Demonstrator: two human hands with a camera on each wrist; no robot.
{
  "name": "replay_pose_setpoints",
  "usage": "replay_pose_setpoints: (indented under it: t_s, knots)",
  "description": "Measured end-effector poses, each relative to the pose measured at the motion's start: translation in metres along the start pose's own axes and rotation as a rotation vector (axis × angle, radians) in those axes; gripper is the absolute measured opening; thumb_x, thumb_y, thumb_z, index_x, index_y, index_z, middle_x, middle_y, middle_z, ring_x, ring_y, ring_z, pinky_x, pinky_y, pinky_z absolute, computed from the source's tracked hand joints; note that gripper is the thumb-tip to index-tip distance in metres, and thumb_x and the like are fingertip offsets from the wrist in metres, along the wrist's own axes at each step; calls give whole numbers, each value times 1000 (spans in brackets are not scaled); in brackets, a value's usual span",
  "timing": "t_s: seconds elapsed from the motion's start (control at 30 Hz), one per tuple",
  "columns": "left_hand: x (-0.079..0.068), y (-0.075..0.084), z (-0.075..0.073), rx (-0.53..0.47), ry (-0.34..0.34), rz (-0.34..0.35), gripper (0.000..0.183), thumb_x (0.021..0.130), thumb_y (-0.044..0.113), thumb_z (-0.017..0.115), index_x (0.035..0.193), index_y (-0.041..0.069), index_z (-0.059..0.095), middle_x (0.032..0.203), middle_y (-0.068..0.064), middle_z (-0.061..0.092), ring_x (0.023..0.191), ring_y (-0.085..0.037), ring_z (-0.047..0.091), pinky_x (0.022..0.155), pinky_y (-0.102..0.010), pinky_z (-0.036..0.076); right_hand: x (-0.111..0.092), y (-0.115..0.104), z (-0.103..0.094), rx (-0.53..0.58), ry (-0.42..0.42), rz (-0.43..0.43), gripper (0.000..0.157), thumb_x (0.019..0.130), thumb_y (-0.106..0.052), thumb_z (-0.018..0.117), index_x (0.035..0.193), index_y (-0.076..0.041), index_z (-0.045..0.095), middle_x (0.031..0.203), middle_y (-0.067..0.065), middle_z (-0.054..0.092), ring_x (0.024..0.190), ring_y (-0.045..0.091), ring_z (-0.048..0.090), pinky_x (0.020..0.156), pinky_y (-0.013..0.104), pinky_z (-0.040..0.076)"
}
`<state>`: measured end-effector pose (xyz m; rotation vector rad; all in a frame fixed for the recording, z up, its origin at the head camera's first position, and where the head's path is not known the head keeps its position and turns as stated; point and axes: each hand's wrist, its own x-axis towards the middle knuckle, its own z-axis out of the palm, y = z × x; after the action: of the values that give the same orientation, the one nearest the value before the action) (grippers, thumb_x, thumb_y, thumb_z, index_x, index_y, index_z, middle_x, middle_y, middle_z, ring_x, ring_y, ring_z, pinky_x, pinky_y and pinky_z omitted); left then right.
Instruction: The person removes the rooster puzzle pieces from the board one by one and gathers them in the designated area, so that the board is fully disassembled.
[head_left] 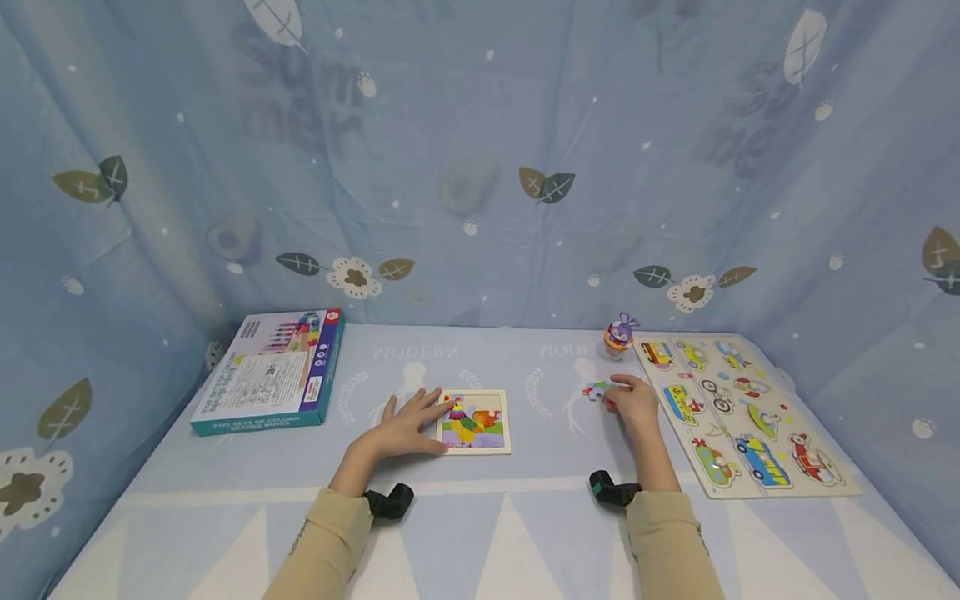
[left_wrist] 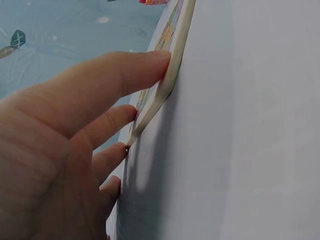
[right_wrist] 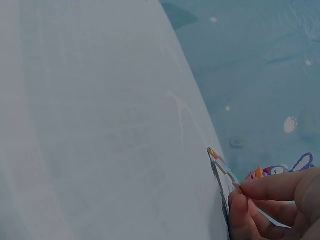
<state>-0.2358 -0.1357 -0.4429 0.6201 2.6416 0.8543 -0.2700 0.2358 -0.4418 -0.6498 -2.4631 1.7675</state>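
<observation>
A small square picture puzzle (head_left: 491, 423) in a pale wooden frame lies mid-table, showing a colourful rooster-like bird. My left hand (head_left: 405, 429) rests at its left side with fingers spread and fairly straight. In the left wrist view, the thumb (left_wrist: 145, 70) touches the face of the puzzle (left_wrist: 176, 70) near its edge, while other fingertips reach its side. Farther right, my right hand (head_left: 633, 404) pinches a small multicoloured jigsaw piece (head_left: 597, 390) close to the table. The right wrist view has the jigsaw piece (right_wrist: 223, 166) between thumb and forefinger, tilted off the surface; the fingers partly hide it.
A boxed set (head_left: 262, 375) lies at the back left. To the right is a wooden board (head_left: 701, 429) of vehicle pieces. A small purple rabbit-eared figure (head_left: 619, 335) stands by that board's far left corner, beyond my right hand. A patterned curtain (head_left: 480, 167) hangs behind the table.
</observation>
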Motion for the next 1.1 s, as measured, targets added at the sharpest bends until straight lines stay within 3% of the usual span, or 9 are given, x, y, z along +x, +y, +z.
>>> replay_pose_setpoints:
  t_s: [0.47,0.8,1.1]
  knots:
    - [2,-1,0,-2,-2,0,76,76,36,68,143,15,37,153,-10,19,141,-34,4,104,-60,-14,0,1,0,-23,7,-21,36,86,-1,56,122,4,54,93,11,50,60,4,52,56,15,49]
    - [0,-1,1,1,0,4,76,77,35,69,142,14,38,153,-10,19,141,-34,4,104,-60,-14,-4,1,2,-63,40,-71,31,89,-6,55,119,3,56,88,10,54,63,8,53,54,16,47]
    - [1,-1,1,17,30,-8,82,74,36,70,144,12,34,153,-13,18,140,-38,1,103,-61,-14,-4,-6,12,-25,26,-118,30,88,-9,57,115,4,58,80,5,57,58,4,56,53,17,49]
